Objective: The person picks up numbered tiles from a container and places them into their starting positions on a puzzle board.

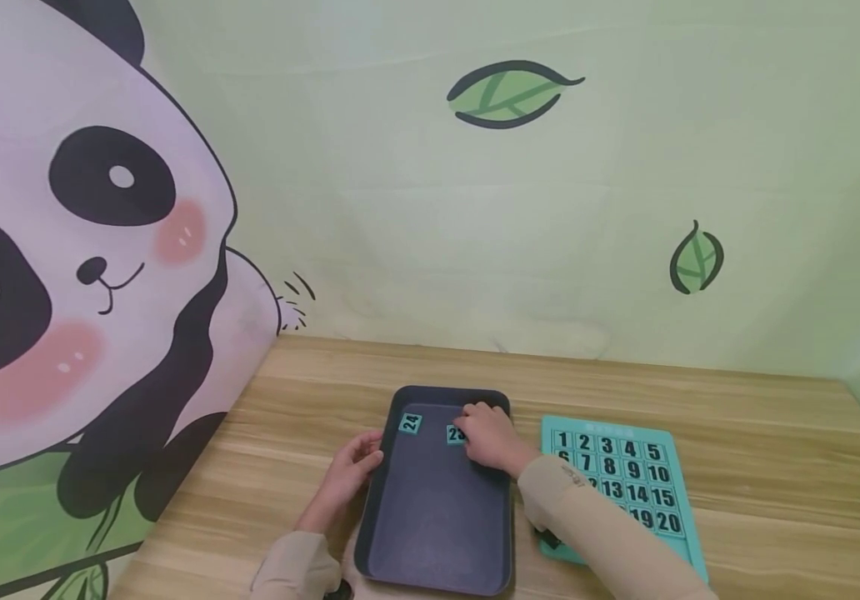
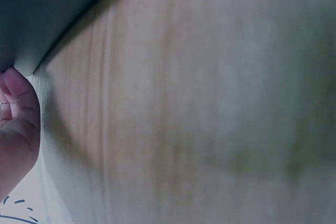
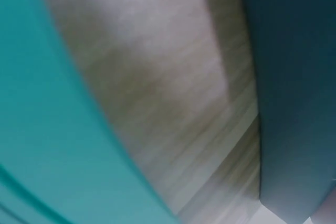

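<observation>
A dark rectangular tray (image 1: pixel 441 508) lies on the table with two teal number tiles inside. The tile marked 24 (image 1: pixel 411 423) is near its far left corner, turned sideways. Farther right, my right hand (image 1: pixel 492 437) reaches over the tray's right rim and grips the tile marked 23 (image 1: pixel 454 434), covering part of it. My left hand (image 1: pixel 351 471) is at the tray's left side, its loosely bent fingers touching the outer wall. In the left wrist view, the thumb (image 2: pixel 22 90) meets the tray's edge. Only a sliver of the right hand shows in the right wrist view.
A teal number board (image 1: pixel 688 533) with rows of numbered tiles lies right of the tray, partly hidden by my right forearm (image 1: pixel 602 525). The wooden table (image 1: pixel 790 467) meets a printed cloth wall (image 1: pixel 415 233) at the back, with a panda picture at left.
</observation>
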